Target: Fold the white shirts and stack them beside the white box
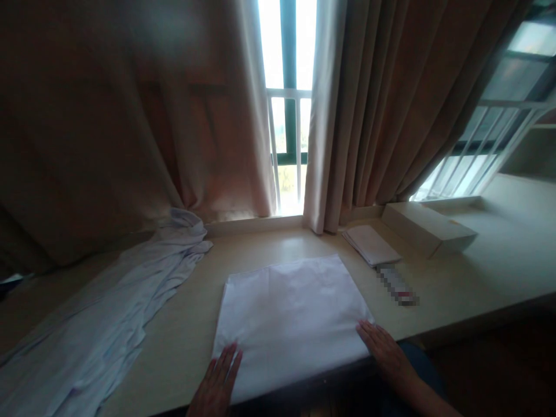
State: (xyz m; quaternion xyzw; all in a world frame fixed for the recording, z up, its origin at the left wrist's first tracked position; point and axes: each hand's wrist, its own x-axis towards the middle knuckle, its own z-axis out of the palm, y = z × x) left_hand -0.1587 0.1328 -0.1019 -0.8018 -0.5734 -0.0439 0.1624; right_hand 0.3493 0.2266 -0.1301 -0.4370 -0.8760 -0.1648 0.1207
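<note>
On the pale wood-look tabletop (174, 341), the folded white rectangular cloth (295, 313) lies between both hands: left hand (216, 379) on its left edge, right hand (384, 347) on its near-right corner, both open, fingers extended; thumbs hard to make out. Bottom frame edge cuts off left wrist. Small oblong object (396, 284) at right is pixelated, any print unreadable.

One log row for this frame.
left hand: on white cloth; right hand: at its near right corner; cloth: flat on table; left: crumpled fabric
</note>
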